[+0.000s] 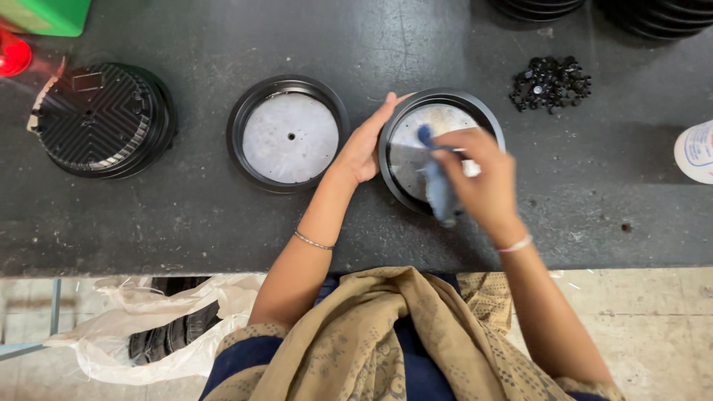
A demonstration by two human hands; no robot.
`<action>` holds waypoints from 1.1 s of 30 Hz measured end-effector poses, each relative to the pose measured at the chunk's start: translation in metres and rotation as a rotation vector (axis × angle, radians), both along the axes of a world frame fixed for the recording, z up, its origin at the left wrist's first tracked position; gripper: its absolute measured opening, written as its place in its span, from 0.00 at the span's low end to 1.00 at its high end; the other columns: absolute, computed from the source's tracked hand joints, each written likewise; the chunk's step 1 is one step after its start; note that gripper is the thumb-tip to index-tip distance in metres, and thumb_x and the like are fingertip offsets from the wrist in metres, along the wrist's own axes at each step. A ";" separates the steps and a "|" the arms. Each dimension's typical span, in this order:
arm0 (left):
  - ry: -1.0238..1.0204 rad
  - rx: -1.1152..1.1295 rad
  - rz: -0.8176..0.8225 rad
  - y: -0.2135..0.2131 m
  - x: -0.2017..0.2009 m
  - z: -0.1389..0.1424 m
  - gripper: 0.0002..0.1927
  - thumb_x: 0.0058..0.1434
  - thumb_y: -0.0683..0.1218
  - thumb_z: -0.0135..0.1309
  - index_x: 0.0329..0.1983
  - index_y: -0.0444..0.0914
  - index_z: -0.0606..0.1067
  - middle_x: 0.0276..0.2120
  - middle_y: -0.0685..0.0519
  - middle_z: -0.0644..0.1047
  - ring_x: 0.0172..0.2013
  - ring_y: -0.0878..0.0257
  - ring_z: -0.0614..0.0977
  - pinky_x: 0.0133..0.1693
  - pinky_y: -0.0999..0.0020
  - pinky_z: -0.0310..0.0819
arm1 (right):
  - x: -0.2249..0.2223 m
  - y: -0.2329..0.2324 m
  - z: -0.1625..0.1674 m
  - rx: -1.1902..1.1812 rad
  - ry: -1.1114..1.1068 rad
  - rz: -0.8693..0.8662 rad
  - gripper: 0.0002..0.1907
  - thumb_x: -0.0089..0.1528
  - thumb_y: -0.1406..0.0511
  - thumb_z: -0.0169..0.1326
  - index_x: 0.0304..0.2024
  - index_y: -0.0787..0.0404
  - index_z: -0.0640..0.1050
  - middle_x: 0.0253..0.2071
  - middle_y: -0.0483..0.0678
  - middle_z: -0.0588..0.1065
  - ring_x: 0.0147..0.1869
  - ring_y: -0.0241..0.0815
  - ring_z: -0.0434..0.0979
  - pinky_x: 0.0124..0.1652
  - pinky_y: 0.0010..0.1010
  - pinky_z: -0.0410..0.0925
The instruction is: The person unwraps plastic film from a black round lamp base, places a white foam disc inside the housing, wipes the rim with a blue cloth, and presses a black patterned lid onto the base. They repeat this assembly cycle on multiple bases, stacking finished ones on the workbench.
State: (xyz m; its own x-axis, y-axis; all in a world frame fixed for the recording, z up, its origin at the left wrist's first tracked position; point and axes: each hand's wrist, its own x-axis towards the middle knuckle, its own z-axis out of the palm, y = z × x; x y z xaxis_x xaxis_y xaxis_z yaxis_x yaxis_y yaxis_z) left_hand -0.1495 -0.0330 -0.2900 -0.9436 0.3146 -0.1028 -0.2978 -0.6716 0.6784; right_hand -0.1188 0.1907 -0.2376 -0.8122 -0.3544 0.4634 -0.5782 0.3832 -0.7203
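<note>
- Left hand (365, 148): fingers flat against the outer rim of a round black plastic dish (401, 126), grip open, steadying it.
- Right hand (483, 178): grip pinched on a crumpled blue cloth (438, 186), pressed to the dish's dull grey metal disc.
- The dish sits mid-surface, toward the near edge of the scuffed dark surface (186, 215).
- A matching dish (288, 134) lies just left.
- A ribbed black stack (100, 119) stands near the left edge.

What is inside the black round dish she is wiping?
Inside the black dish lies a grey metal disc. The right hand and its blue cloth cover the disc's middle, so any centre hole is hidden. The left hand steadies the rim.
</note>
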 end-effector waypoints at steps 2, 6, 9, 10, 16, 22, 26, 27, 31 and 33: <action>-0.008 0.019 0.007 0.000 0.000 -0.001 0.29 0.73 0.59 0.45 0.70 0.38 0.67 0.61 0.47 0.75 0.61 0.58 0.76 0.61 0.59 0.72 | 0.005 -0.030 0.007 -0.006 0.054 0.114 0.10 0.64 0.73 0.60 0.49 0.62 0.81 0.46 0.51 0.78 0.48 0.45 0.81 0.47 0.32 0.73; -0.005 -0.027 0.063 -0.001 -0.005 -0.007 0.26 0.71 0.53 0.51 0.69 0.37 0.69 0.60 0.47 0.75 0.59 0.59 0.76 0.59 0.63 0.72 | 0.001 -0.058 -0.003 0.083 0.164 0.155 0.12 0.63 0.75 0.58 0.49 0.63 0.80 0.49 0.52 0.77 0.51 0.51 0.79 0.49 0.36 0.72; 0.051 -0.028 0.084 -0.005 -0.009 -0.013 0.25 0.71 0.48 0.53 0.68 0.35 0.70 0.61 0.47 0.75 0.60 0.60 0.76 0.61 0.65 0.71 | -0.002 -0.060 -0.017 0.217 0.228 0.197 0.15 0.60 0.76 0.56 0.49 0.64 0.80 0.51 0.52 0.76 0.53 0.53 0.76 0.51 0.40 0.71; 0.070 -0.024 0.090 -0.006 -0.010 -0.015 0.24 0.71 0.47 0.53 0.68 0.34 0.70 0.62 0.47 0.75 0.60 0.61 0.76 0.61 0.65 0.71 | -0.001 -0.060 -0.020 0.261 0.226 0.212 0.16 0.60 0.77 0.55 0.50 0.64 0.80 0.52 0.53 0.76 0.53 0.54 0.75 0.52 0.41 0.71; 0.053 0.086 0.097 -0.008 -0.015 -0.018 0.24 0.71 0.45 0.52 0.68 0.32 0.69 0.61 0.44 0.75 0.60 0.58 0.76 0.63 0.63 0.70 | 0.012 -0.043 -0.011 0.372 0.208 0.377 0.18 0.56 0.75 0.55 0.49 0.63 0.80 0.51 0.52 0.76 0.54 0.54 0.76 0.51 0.40 0.70; 0.062 0.003 0.148 -0.014 -0.015 -0.018 0.24 0.71 0.45 0.51 0.68 0.30 0.70 0.62 0.44 0.75 0.60 0.58 0.77 0.62 0.64 0.70 | 0.005 -0.061 -0.011 0.341 0.258 0.278 0.19 0.56 0.76 0.54 0.50 0.63 0.80 0.51 0.52 0.77 0.55 0.53 0.75 0.54 0.40 0.70; 0.042 0.077 0.102 -0.016 -0.014 -0.016 0.24 0.71 0.45 0.50 0.69 0.31 0.69 0.62 0.43 0.75 0.60 0.56 0.77 0.62 0.62 0.71 | 0.014 -0.063 -0.011 0.342 0.238 0.261 0.18 0.57 0.76 0.54 0.50 0.64 0.80 0.52 0.52 0.76 0.55 0.53 0.75 0.54 0.40 0.70; 0.032 0.076 0.095 -0.017 -0.013 -0.016 0.24 0.71 0.44 0.49 0.69 0.32 0.68 0.62 0.43 0.75 0.60 0.57 0.77 0.62 0.62 0.71 | 0.018 -0.062 -0.010 0.355 0.226 0.263 0.18 0.57 0.76 0.54 0.50 0.64 0.80 0.52 0.51 0.77 0.55 0.53 0.76 0.54 0.40 0.70; 0.047 0.042 0.113 -0.018 -0.012 -0.017 0.24 0.72 0.44 0.48 0.69 0.32 0.68 0.63 0.44 0.74 0.61 0.57 0.76 0.63 0.63 0.70 | 0.014 -0.066 -0.008 0.384 0.271 0.235 0.20 0.57 0.75 0.53 0.53 0.65 0.80 0.53 0.52 0.76 0.56 0.54 0.75 0.54 0.40 0.69; 0.041 -0.003 0.115 -0.019 -0.012 -0.019 0.24 0.72 0.44 0.48 0.69 0.32 0.68 0.63 0.44 0.74 0.61 0.58 0.76 0.62 0.63 0.70 | 0.005 -0.073 -0.008 0.409 0.300 0.215 0.21 0.56 0.76 0.52 0.52 0.65 0.80 0.54 0.52 0.76 0.57 0.54 0.75 0.55 0.41 0.69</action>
